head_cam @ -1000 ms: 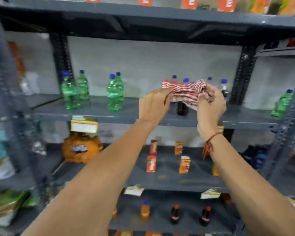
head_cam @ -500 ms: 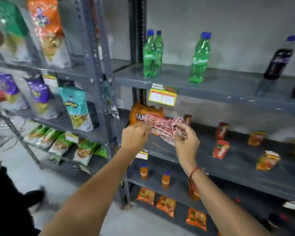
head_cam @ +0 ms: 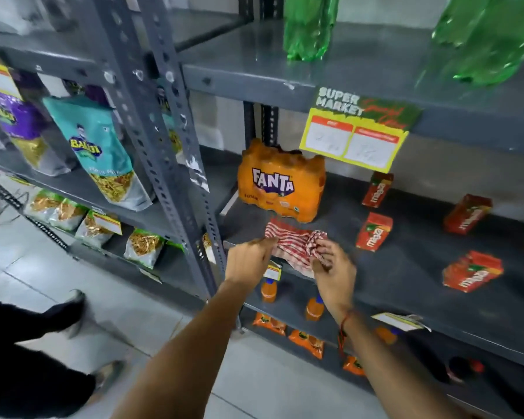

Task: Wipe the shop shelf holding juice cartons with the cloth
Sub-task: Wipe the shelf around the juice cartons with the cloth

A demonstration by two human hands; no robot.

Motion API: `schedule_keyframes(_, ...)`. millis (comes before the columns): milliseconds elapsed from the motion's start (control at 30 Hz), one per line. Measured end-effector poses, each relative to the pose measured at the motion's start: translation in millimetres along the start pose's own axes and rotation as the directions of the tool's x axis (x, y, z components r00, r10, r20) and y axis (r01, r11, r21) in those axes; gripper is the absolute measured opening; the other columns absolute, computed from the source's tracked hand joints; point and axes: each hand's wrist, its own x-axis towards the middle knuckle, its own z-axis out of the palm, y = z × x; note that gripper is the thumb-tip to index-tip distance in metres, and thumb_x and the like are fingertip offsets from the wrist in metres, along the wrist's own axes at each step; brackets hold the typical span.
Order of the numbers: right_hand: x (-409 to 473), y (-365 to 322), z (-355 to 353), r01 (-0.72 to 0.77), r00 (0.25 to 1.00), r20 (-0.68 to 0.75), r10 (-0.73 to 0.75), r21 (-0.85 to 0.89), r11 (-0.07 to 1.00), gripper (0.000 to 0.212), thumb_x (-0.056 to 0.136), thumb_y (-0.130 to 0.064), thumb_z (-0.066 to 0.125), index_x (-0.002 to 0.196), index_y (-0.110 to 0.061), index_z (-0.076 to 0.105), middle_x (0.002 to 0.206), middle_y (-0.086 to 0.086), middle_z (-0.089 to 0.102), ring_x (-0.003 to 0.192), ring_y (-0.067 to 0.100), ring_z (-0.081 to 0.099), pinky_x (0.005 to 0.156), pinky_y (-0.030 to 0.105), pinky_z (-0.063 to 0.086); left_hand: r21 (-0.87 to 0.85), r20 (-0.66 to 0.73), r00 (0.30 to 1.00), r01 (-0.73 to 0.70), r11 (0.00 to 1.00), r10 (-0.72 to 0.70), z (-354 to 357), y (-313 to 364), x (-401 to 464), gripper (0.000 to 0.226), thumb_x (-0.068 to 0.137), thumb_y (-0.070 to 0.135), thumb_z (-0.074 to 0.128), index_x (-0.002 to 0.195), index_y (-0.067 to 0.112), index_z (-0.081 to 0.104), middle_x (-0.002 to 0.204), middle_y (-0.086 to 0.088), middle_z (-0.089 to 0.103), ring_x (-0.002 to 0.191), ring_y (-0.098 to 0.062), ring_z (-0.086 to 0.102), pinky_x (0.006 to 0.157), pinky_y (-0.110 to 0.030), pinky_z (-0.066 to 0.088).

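Both hands hold the red-and-white striped cloth at the front left part of the grey shelf, just in front of the orange Fanta pack. The left hand pinches the left edge of the cloth, fingers closed on it. The right hand grips the bunched right end, also closed on the fabric. The cloth seems to touch the shelf at the front edge, but I cannot tell how flat it lies.

To do this step well, I think the cloth should be spread flat first, then pressed w/ one palm and pushed in long strokes from the left corner towards the right. The cartons are light and will probably tip, so better to lift each one or wipe around it, not to push thru them. The Fanta pack stands close, so the stroke should pass in front of it.

Count on this shelf: 4 red Maaza juice cartons are clear, i.e. one at the back, one nearest the cloth, one further right, one at the front right. One Fanta pack. One cloth. On the shelf above, 2 green bottles are visible.
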Motion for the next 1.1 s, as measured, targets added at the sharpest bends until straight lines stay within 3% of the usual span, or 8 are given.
schedule_keyframes(100, 0.8, 5.2, 0.6, -0.006, 1.0, 0.01, 0.008, -0.172, 0.985, 0.044, 0.077, -0.011, 0.071, 0.12, -0.017, 0.061, 0.114, 0.006, 0.068, 0.103, 0.022, 0.064, 0.089, 0.047, 0.055, 0.066, 0.055, 0.997, -0.061, 0.996, 0.057, 11.6, -13.5, -3.1, 0.011, 0.08, 0.021, 0.062, 0.084, 0.028, 0.069, 0.056, -0.003, 0.064, 0.047, -0.028, 0.059, 0.036, -0.027, 0.037)
schedule_keyframes(200, 2.6, -2.1, 1.2, 0.181, 0.982, 0.033, -0.187, -0.462, 0.868, 0.06, 0.071, -0.033, 0.072, 0.126, -0.017, 0.055, 0.123, 0.008, 0.059, 0.115, 0.027, 0.052, 0.097, 0.042, 0.044, 0.034, 0.034, 0.997, -0.076, 0.996, 0.075, 12.8, -26.6, 0.9, 0.024, 0.087, 0.035, 0.058, 0.11, 0.031, 0.065, 0.07, -0.001, 0.071, 0.058, -0.025, 0.066, 0.043, -0.028, 0.045)
schedule_keyframes(300, 19.5, -17.2, 21.2, 0.522, 0.853, 0.309, -0.421, -0.519, 0.677, 0.059, 0.08, -0.039, 0.062, 0.135, -0.019, 0.051, 0.142, 0.007, 0.05, 0.133, 0.026, 0.041, 0.111, 0.037, 0.031, -0.113, 0.043, 0.992, 0.119, 0.986, -0.114, 12.5, -35.9, 17.5, 0.041, 0.096, 0.031, 0.045, 0.136, 0.028, 0.046, 0.104, -0.013, 0.071, 0.087, -0.033, 0.068, 0.067, -0.041, 0.055)
schedule_keyframes(400, 39.8, -10.2, 47.1, 0.685, 0.702, 0.629, -0.334, -0.471, 0.556, 0.06, 0.091, -0.049, 0.045, 0.145, -0.023, 0.041, 0.156, 0.003, 0.035, 0.147, 0.023, 0.024, 0.121, 0.043, 0.019, -0.137, 0.195, 0.961, 0.225, 0.965, -0.196, 23.9, -45.5, 36.6, 0.044, 0.1, 0.023, 0.036, 0.144, 0.021, 0.04, 0.143, -0.012, 0.05, 0.13, -0.03, 0.047, 0.101, -0.044, 0.043)
schedule_keyframes(467, 45.0, 1.6, 54.6, 0.706, 0.662, 0.695, -0.28, -0.452, 0.546, 0.059, 0.094, -0.048, 0.038, 0.148, -0.023, 0.036, 0.157, 0.002, 0.033, 0.148, 0.021, 0.023, 0.121, 0.042, 0.02, -0.12, 0.289, 0.939, 0.226, 0.967, -0.183, 33.2, -51.0, 40.8, 0.046, 0.1, 0.02, 0.033, 0.146, 0.015, 0.035, 0.153, -0.01, 0.036, 0.143, -0.026, 0.03, 0.113, -0.041, 0.03)
schedule_keyframes(600, 47.6, 5.8, 55.6, 0.694, 0.686, 0.658, -0.312, -0.46, 0.555, 0.049, 0.096, -0.029, 0.044, 0.145, -0.02, 0.042, 0.153, 0.002, 0.04, 0.143, 0.019, 0.033, 0.119, 0.031, 0.022, -0.017, 0.246, 0.96, 0.14, 0.99, -0.131, 49.1, -54.6, 35.2, 0.05, 0.098, 0.017, 0.034, 0.147, 0.011, 0.031, 0.157, -0.007, 0.029, 0.146, -0.021, 0.021, 0.119, -0.033, 0.006)
schedule_keyframes(867, 35.6, 1.6, 42.2, 0.583, 0.771, 0.59, -0.239, -0.505, 0.636, 0.06, 0.084, -0.008, 0.055, 0.141, -0.024, 0.047, 0.147, -0.001, 0.05, 0.132, 0.02, 0.05, 0.1, 0.036, 0.051, 0.097, 0.288, 0.949, 0.103, 0.99, -0.127, 55.6, -43.6, 33.6, 0.054, 0.1, 0.026, 0.025, 0.15, 0.01, 0.018, 0.16, -0.006, 0.019, 0.148, -0.017, 0.012, 0.12, -0.036, 0.004)
schedule_keyframes(1100, 17.8, 12.7, -18.9, 0.479, 0.86, 0.495, -0.121, -0.703, 0.526, 0.073, 0.065, -0.002, 0.074, 0.132, -0.025, 0.057, 0.134, -0.003, 0.062, 0.106, 0.019, 0.069, 0.067, 0.031, 0.06, 0.131, 0.384, 0.916, 0.074, 0.989, -0.119, 59.6, -28.0, 34.1, 0.059, 0.1, 0.036, 0.013, 0.152, 0.01, 0.004, 0.162, -0.005, 0.003, 0.149, -0.016, -0.002, 0.121, -0.037, -0.003)
